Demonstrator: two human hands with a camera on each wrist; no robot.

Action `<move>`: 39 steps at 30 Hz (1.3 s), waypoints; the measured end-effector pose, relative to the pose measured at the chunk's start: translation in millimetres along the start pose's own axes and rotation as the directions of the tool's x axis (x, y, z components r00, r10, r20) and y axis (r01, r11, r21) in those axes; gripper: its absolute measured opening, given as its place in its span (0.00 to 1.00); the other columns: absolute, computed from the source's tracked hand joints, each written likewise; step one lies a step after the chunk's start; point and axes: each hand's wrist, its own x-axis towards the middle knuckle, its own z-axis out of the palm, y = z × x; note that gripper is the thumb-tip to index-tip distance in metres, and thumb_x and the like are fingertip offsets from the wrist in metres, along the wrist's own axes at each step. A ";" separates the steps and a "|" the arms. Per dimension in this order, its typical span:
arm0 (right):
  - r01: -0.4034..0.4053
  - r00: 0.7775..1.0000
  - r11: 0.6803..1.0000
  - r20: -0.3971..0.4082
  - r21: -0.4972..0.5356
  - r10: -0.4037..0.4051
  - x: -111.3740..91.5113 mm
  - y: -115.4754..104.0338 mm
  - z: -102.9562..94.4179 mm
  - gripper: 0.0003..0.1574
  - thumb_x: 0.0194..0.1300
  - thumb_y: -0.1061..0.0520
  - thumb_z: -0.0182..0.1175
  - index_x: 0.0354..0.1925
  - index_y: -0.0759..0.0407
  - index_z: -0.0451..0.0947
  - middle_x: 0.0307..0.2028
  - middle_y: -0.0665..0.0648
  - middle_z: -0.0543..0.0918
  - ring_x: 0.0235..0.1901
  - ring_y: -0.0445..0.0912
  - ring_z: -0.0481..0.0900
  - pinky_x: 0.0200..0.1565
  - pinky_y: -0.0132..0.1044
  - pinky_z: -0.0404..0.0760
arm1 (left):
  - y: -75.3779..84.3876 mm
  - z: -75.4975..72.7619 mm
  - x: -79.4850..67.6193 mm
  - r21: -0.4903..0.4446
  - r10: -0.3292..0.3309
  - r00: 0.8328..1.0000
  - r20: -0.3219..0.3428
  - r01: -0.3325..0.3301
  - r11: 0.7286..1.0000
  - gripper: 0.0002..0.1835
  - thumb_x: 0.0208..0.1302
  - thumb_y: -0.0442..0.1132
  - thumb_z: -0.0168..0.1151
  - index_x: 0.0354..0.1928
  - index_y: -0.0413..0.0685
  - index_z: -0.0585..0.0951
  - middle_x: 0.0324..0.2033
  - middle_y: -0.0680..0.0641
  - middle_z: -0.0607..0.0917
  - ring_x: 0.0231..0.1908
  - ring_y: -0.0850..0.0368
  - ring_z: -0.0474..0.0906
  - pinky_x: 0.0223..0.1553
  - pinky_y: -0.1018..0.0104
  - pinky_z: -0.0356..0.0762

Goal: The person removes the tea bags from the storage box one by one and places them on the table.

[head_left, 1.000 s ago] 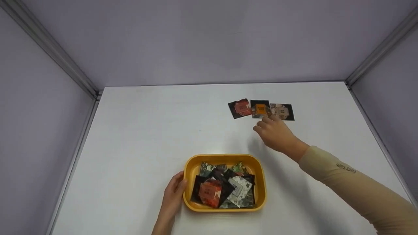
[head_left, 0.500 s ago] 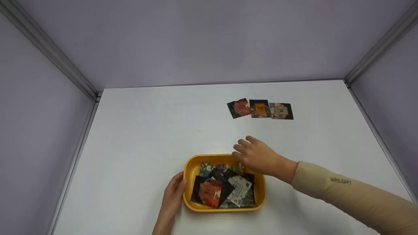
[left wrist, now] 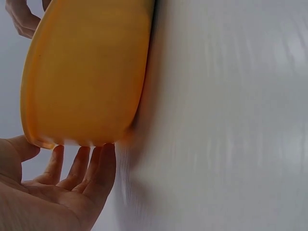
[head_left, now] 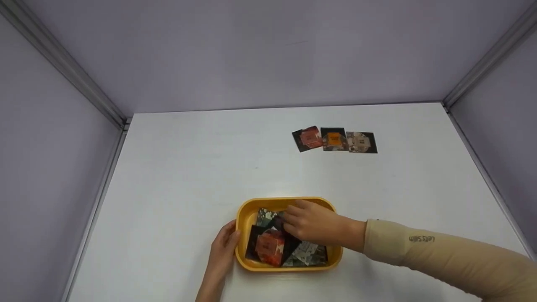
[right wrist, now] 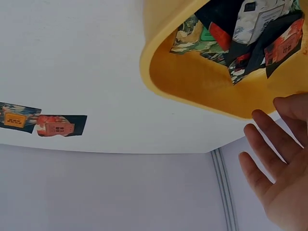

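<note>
A yellow plastic basin [head_left: 289, 269] stands near the front of the white table with several printed cards [head_left: 269, 247] overlapping inside it. My left hand [head_left: 222, 248] holds its left side; in the left wrist view the thumb [left wrist: 26, 147] meets the rim and the fingertips press the outer wall. Over the right half of the basin is my right hand [head_left: 310, 222], covering part of the cards. The right wrist view shows that right hand [right wrist: 284, 159] with fingers spread and slightly bent, nothing between them, beside the basin's rim.
Three square cards lie in a row at the back right of the table [head_left: 180, 176]: a red one [head_left: 309, 139], an orange-labelled one [head_left: 334, 139] and a pale one [head_left: 361, 142]. Grey walls [head_left: 268, 54] enclose the table behind and at both sides.
My right hand has come from the row of cards at the back to over the basin, moving toward me and left. The left hand, basin and row stay in place.
</note>
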 end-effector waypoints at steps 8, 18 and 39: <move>0.179 0.978 0.984 0.111 -0.008 -0.177 16.6 -12.1 5.3 0.16 0.71 0.48 0.61 0.56 0.44 0.79 0.55 0.46 0.81 0.52 0.42 0.77 0.51 0.36 0.75 | -1.2 -1.2 0.1 0.004 -0.027 1.000 -0.001 0.027 1.000 0.36 0.73 0.59 0.53 0.71 0.40 0.67 0.69 0.36 0.68 0.69 0.41 0.62 0.68 0.48 0.62; 0.214 0.973 0.977 0.086 0.028 -0.215 38.8 -27.7 16.6 0.20 0.73 0.48 0.58 0.61 0.44 0.76 0.60 0.45 0.77 0.55 0.40 0.75 0.50 0.34 0.74 | -0.9 -0.2 1.0 -0.039 -0.036 0.999 -0.005 0.036 0.999 0.35 0.72 0.58 0.55 0.70 0.40 0.67 0.69 0.38 0.69 0.69 0.42 0.63 0.67 0.48 0.63; 0.179 0.962 0.969 0.177 0.169 -0.209 52.0 -37.7 30.2 0.31 0.72 0.50 0.59 0.70 0.41 0.67 0.67 0.47 0.72 0.64 0.41 0.70 0.57 0.35 0.75 | -1.0 -0.5 0.4 -0.029 -0.036 0.999 0.000 0.036 0.999 0.36 0.72 0.59 0.54 0.71 0.41 0.67 0.69 0.38 0.68 0.69 0.42 0.62 0.68 0.47 0.62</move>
